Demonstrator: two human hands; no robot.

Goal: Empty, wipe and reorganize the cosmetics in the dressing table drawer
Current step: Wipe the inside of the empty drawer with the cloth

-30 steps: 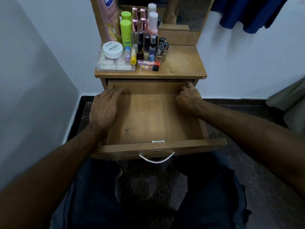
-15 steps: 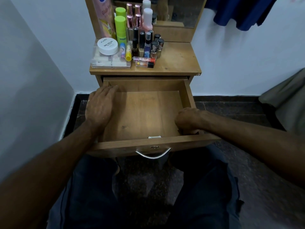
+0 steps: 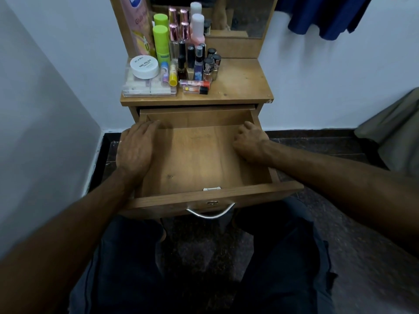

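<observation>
Drawer (image 3: 199,159) pulled fully out toward us, nothing in it, wood floor bare. No cloth shows anywhere in view, so we cannot say what is doing the wiping.

Our left hand (image 3: 136,150) lies flat, fingers loose and extended, over the drawer's left wall near its back left corner; it grips nothing. Our right hand (image 3: 249,143) sits inside the drawer by the right wall, toward the back right corner, fingers curled under in a loose fist. Whether something small is bunched beneath it, we cannot tell.

The cosmetics (image 3: 192,62) all stand or lie on the tabletop (image 3: 240,87), crowded into its back left corner: a white jar (image 3: 144,67) on top of a clear flat case (image 3: 148,88), a green bottle (image 3: 161,43), a cluster of upright nail polish bottles (image 3: 204,64), and two small tubes (image 3: 195,86) lying on their sides with long axes running left to right, near the tabletop's front edge.

Judgement: emptying looks done, wiping is in hand or about finished, restocking not begun.

The relation that matters: the cosmetics lie up and beyond both hands, past the drawer's back wall, and well left of centre. Our left hand is the nearer, almost directly below the jar and case. The right hand would have to cross the drawer's width. The lying tubes suit a pinch across their short side.
</observation>
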